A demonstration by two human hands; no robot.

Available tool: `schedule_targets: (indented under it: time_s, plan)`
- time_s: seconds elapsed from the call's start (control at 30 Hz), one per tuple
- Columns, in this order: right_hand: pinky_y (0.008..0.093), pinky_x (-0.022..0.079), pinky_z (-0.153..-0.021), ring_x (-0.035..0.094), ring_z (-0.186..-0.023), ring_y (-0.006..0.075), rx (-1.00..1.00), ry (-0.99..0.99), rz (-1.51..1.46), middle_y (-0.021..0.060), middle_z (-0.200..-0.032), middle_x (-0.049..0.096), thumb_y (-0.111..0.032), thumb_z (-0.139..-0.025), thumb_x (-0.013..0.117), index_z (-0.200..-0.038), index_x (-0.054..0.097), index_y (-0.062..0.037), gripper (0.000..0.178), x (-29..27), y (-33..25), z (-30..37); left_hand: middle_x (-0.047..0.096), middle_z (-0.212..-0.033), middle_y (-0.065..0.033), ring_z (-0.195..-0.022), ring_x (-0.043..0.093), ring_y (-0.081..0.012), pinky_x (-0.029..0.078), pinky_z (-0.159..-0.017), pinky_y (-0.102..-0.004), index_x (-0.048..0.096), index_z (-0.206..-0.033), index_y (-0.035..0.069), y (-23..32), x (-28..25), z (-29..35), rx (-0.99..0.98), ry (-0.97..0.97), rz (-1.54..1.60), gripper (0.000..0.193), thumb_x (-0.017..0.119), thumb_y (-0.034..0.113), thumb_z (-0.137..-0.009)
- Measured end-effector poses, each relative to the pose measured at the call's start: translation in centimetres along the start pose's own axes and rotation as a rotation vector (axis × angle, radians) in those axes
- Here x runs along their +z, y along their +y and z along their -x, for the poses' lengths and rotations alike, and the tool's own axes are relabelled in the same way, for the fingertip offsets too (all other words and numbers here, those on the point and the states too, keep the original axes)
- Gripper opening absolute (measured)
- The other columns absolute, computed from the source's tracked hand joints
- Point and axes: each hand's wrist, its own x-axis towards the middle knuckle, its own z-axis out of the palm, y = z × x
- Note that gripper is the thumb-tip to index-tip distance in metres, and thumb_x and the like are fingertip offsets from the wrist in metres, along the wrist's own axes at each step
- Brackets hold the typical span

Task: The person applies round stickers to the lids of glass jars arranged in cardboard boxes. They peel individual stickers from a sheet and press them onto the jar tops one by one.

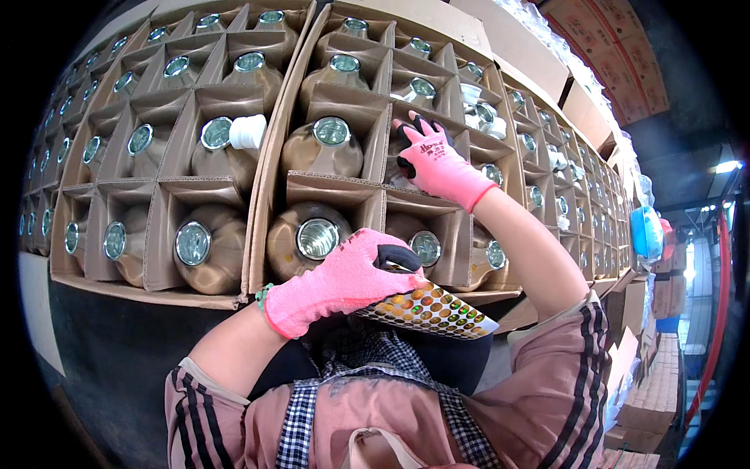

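My left hand (344, 273), in a pink glove with dark fingertips, is closed on a sheet of round, shiny gold stickers (437, 309) in front of my chest. Just beyond it, a mirrored glass flask (319, 238) with a round bronze-tinted body sits in a cardboard compartment. My right hand (437, 160), gloved alike, reaches into a compartment farther back to the right. Its fingers are apart and rest over a glass flask there, mostly hidden beneath the glove. Another glass flask (331, 131) stands left of the right hand.
Open cartons with cardboard dividers (301, 186) hold rows of similar flasks to the left and right. A white plastic cap (248, 132) lies beside one flask mouth; other white caps (470, 94) are beyond my right hand. Stacked boxes (672, 289) and a red pole (715, 313) stand far right.
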Motion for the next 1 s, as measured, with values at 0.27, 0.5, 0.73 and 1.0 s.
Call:
schedule_targets:
  time_s: [0.27,0.5,0.73,1.0]
  plan:
    - [0.0458,0.032,-0.094,0.038,-0.113,0.0364,0.162,0.365,-0.225,0.0141,-0.121,0.044,-0.014,-0.062,0.067,-0.081,0.059,-0.0067,0.022,-1.0,1.0,1.6,0.061,-0.070,-0.0022,-0.068,0.054,-0.0060,0.044,-0.063,-0.0211,0.063,-0.075,0.001,0.5,0.0,-0.3,0.014,-0.017,0.076,0.016,0.067,0.015,-0.070]
    - [0.0306,0.043,-0.075,0.056,-0.081,0.0219,0.225,0.372,-0.842,0.0109,-0.081,0.058,-0.010,-0.069,0.065,-0.089,0.058,-0.0008,0.023,-11.6,-2.7,13.7,0.059,-0.073,-0.0005,-0.069,0.053,-0.0060,0.042,-0.064,-0.0192,0.060,-0.077,0.000,0.2,0.0,0.1,0.056,0.241,0.256,0.014,0.066,0.013,-0.072]
    - [0.0348,0.043,-0.074,0.055,-0.077,0.0285,0.283,0.333,-0.781,0.0109,-0.076,0.058,-0.012,-0.067,0.066,-0.083,0.058,-0.0029,0.020,-9.3,-4.6,16.7,0.056,-0.071,0.0014,-0.066,0.049,-0.0039,0.040,-0.061,-0.0184,0.062,-0.078,-0.002,0.2,0.3,-0.3,0.074,0.290,0.221,0.013,0.064,0.010,-0.075]
    - [0.0347,0.043,-0.074,0.056,-0.077,0.0269,0.225,0.537,-0.586,0.0093,-0.078,0.058,-0.006,-0.065,0.066,-0.079,0.058,-0.0037,0.016,-8.6,-5.2,16.3,0.056,-0.071,0.0011,-0.066,0.049,-0.0043,0.040,-0.061,-0.0186,0.062,-0.078,-0.002,0.1,0.2,-0.3,0.089,0.314,0.207,0.013,0.064,0.010,-0.074]
